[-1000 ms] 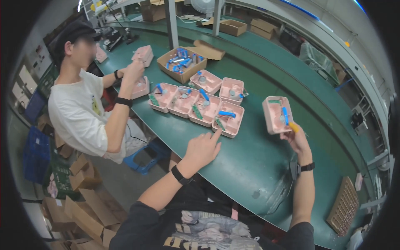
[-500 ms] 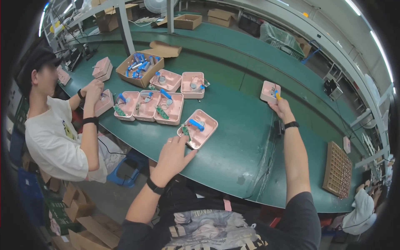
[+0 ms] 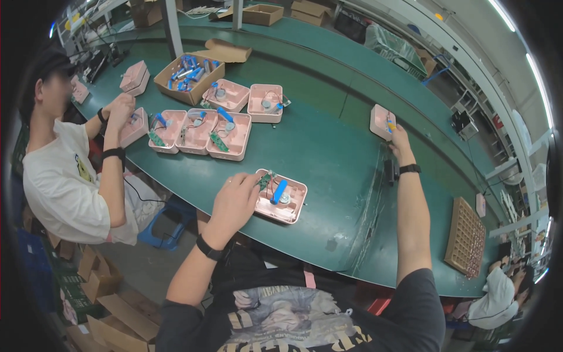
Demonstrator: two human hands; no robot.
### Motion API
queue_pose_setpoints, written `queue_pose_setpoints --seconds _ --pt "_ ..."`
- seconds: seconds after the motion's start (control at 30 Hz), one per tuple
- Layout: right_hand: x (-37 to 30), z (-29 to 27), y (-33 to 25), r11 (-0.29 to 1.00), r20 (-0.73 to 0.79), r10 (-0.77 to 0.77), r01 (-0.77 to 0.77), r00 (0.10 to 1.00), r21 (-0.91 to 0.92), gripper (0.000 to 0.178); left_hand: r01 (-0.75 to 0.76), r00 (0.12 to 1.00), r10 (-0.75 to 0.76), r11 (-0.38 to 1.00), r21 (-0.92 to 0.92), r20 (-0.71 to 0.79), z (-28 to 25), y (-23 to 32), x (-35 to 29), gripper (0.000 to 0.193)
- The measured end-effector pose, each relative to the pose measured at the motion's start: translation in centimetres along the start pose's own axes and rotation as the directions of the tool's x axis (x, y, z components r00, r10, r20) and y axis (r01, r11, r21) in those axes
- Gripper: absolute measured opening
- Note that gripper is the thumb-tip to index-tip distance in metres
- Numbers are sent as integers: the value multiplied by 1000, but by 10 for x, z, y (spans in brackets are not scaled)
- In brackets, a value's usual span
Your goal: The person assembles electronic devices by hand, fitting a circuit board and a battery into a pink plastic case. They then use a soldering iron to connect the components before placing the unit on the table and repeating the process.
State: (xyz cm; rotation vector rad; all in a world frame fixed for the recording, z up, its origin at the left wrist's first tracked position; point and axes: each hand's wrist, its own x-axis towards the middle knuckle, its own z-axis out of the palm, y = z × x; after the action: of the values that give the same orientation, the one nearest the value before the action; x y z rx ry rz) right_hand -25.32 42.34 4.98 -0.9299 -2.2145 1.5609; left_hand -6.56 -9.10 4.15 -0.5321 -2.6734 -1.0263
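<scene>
Fingers of the left hand [image 3: 233, 202] are bent over the left rim of the near pink tray [image 3: 295, 203], beside its green circuit board [image 3: 265, 180]; whether the rim or the board is pinched cannot be told, as the fingertips are partly hidden. Inside that tray a blue cylinder [image 3: 279, 192], a pale disc and thin wires are seen. With the near tray taken as the dial's centre and twelve pointing away from the wearer, the right hand [image 3: 401, 144] is stretched out to two o'clock, its fingers placed at the near edge of the far pink tray [image 3: 380, 120]. A yellow piece [image 3: 391, 125] is seen by those fingertips — how firmly anything is gripped there cannot be made out. At ten o'clock three pink trays [image 3: 195, 132] are set side by side, and two more [image 3: 265, 104] are placed behind them, between eleven and twelve. Near eleven, blue cylinders are heaped in an open cardboard box [image 3: 201, 88]. At nine o'clock another pink tray [image 3: 134, 128] is attended by a seated co-worker [image 3: 67, 182] in a white shirt. Between three and four, a brown gridded rack [image 3: 463, 237] is laid on the green bench [image 3: 328, 176].
</scene>
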Motion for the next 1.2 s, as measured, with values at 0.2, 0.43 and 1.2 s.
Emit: queue_pose_setpoints --seconds 0.2,0.43,1.2 --pt "-174 46 -39 560 428 -712 818 557 -132 34 35 997 -37 999 30 69 1 -8 15 29" --pt "-304 108 -26 85 847 -520 981 -108 177 32 -2 999 8 989 -145 39 13 -14 34 18" --pt "-268 115 -18 178 667 -731 903 -144 390 29 147 962 -13 867 -477 273 14 -35 33 32"
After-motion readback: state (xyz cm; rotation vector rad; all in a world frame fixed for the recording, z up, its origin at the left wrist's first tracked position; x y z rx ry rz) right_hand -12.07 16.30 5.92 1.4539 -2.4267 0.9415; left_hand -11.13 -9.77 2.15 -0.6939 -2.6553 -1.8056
